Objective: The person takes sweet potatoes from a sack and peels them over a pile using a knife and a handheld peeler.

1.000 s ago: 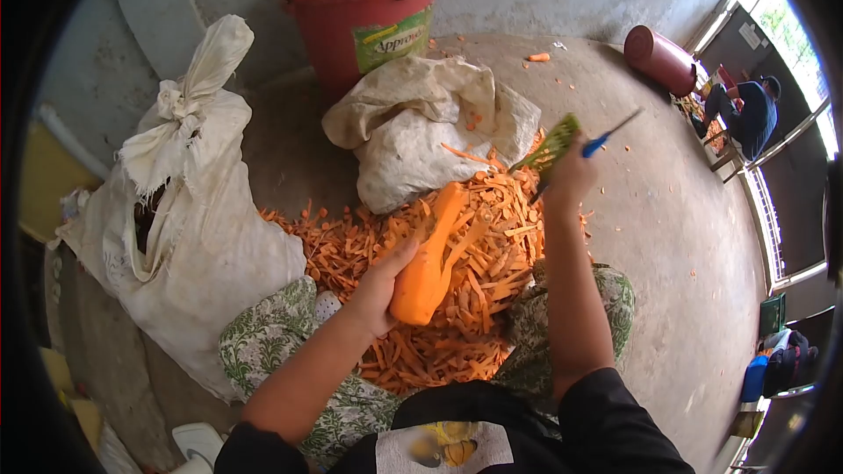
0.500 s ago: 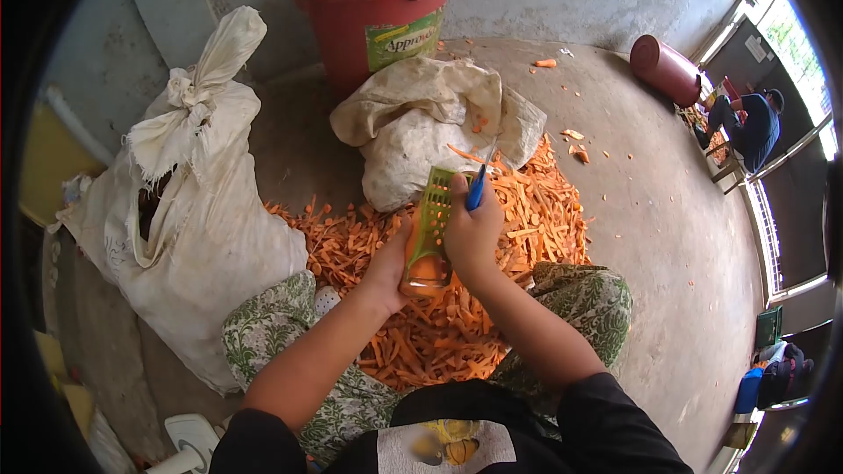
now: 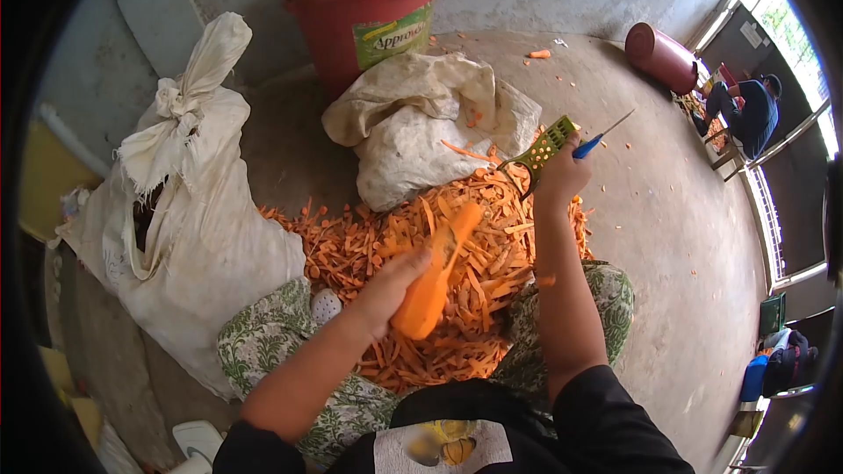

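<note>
My left hand (image 3: 392, 288) is closed around a thick peeled carrot (image 3: 427, 297), held tilted above a heap of orange carrot peelings (image 3: 338, 241). Out to the right, my right hand (image 3: 564, 179) grips a green peeler (image 3: 546, 147) with a perforated body. The same hand also holds a small knife (image 3: 590, 147), its blue handle by the thumb and its thin blade pointing up and right. Peeler and carrot are apart. The peelings spread on the floor between my knees.
A crumpled whitish sack (image 3: 413, 140) lies behind the peelings, before a red tub (image 3: 320, 35). To the left stands a tied white sack (image 3: 211, 237). A carrot (image 3: 539, 53) lies on the floor. At far right, a person (image 3: 753, 118) sits near a tipped red container (image 3: 659, 57).
My right hand has swung right and forward with the peeler and knife, away from the carrot. My left hand still holds the carrot, now in full view.
</note>
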A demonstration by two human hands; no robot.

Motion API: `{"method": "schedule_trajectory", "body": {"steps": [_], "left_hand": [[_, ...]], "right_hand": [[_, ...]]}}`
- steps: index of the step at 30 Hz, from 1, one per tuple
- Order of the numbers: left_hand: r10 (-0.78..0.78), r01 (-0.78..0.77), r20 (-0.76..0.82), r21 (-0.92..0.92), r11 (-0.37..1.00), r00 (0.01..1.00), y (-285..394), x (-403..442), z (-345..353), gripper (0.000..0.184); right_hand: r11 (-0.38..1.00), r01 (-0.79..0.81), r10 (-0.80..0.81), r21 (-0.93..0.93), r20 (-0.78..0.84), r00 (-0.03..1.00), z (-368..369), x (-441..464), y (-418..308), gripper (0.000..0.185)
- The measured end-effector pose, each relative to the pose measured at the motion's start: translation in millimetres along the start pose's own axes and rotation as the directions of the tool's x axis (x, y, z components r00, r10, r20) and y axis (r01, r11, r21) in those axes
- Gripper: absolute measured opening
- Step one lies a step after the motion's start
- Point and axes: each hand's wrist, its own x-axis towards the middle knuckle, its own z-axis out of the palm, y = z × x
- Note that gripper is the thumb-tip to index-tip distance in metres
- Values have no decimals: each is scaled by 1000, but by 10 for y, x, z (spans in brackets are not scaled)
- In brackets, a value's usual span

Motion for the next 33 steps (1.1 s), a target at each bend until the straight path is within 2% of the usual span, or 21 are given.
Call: {"method": "schedule_trajectory", "body": {"steps": [1, 2, 3, 5, 7, 9, 10, 11, 13, 15, 17, 24, 28, 30, 32, 33], "left_hand": [[50, -51, -89, -9, 999, 995, 25, 26, -16, 41], [34, -44, -155, -56, 998, 987, 68, 35, 2, 43], [39, -48, -158, -57, 997, 987, 83, 63, -43, 43], [-96, 69, -103, -236, 969, 990, 53, 162, -181, 41], [-110, 74, -107, -293, 953, 988, 63, 196, -157, 38], [-85, 22, -193, -310, 951, 977, 125, 168, -67, 37], [-83, 19, -193, -311, 950, 978, 106, 172, -91, 37], [-64, 4, -159, -352, 936, 985, 71, 191, -141, 37], [-44, -7, -122, -393, 920, 991, 32, 217, -178, 37], [-42, -32, -159, -435, 900, 986, 16, 229, -179, 37], [-24, -45, -159, -418, 907, 987, 16, 215, -127, 37], [59, -110, -167, -314, 943, 984, 27, 249, -132, 37], [33, -89, -197, -288, 953, 980, 61, 224, -76, 37], [-107, 81, -220, -123, 989, 970, -15, 181, -63, 38], [-56, 46, -218, -51, 998, 974, -154, 182, -1, 38], [-3, 7, -215, 18, 1000, 977, -162, 179, 35, 38]], "right_hand": [[1000, 1, -1, 0, 4, 1000, -11, -52, -53, 29], [996, -55, 45, 76, 130, 991, -11, -163, -108, 28], [983, -119, 80, 142, 255, 964, -17, -295, -197, 27], [943, -283, 197, 175, 392, 899, -41, -633, -495, 26], [939, -335, 224, 81, 593, 773, -91, -883, -558, 27], [956, -294, 223, -3, 659, 718, -142, -1099, -618, 28], [955, -275, 136, 111, 661, 738, -102, -1218, -558, 28], [956, -272, 133, 112, 662, 738, -119, -1286, -529, 28], [992, -97, 16, 84, 667, 744, -184, -1390, -579, 27], [990, -92, 1, 104, 659, 753, -241, -1438, -651, 27], [997, -17, -31, 69, 636, 771, -261, -1444, -672, 27], [996, 52, 1, -66, 635, 773, -158, -1363, -555, 28], [995, 26, 37, -92, 621, 783, -44, -1302, -397, 27], [992, -6, 78, -124, 590, 804, 45, -1172, -223, 26], [969, 165, -72, -186, 424, 903, 86, -943, -84, 26], [969, 164, -72, -184, 424, 903, 101, -892, -85, 26]]}}
